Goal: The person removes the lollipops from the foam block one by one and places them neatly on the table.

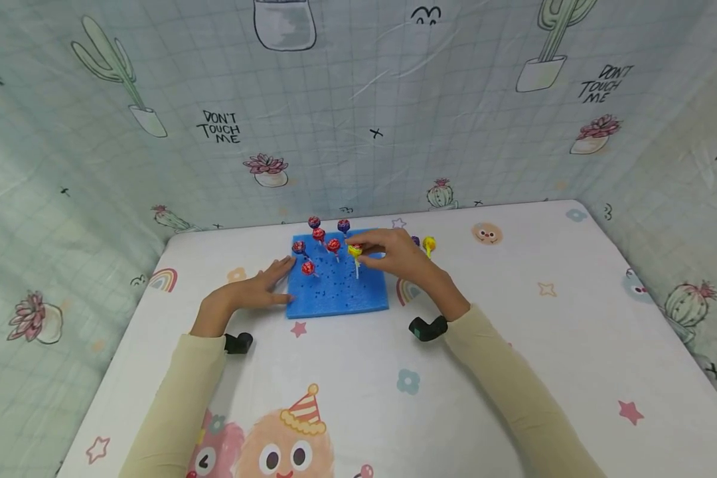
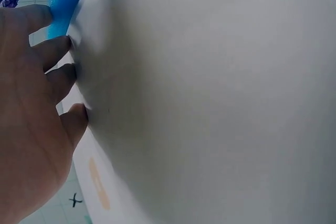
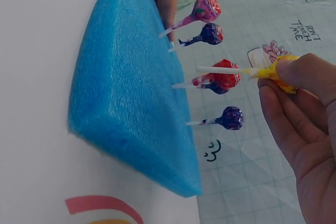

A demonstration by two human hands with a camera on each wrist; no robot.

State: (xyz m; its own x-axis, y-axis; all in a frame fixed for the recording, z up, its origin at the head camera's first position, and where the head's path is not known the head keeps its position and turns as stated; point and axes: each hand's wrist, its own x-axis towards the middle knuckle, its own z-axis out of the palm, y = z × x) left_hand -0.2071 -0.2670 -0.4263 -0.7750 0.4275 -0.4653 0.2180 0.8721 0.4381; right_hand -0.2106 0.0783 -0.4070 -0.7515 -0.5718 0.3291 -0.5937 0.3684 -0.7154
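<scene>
Pinching a yellow lollipop (image 1: 355, 251) above the blue foam (image 1: 334, 304): right hand (image 1: 397, 253). Left hand (image 1: 255, 291) has fingers spread against the foam's left edge. Only the right-wrist cam clearly shows the stick (image 3: 223, 70) hanging free of it.

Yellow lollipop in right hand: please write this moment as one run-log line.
right hand: pinches yellow lollipop, stick end free | left hand: touches blue foam block | stuck in block: several lollipops
</scene>
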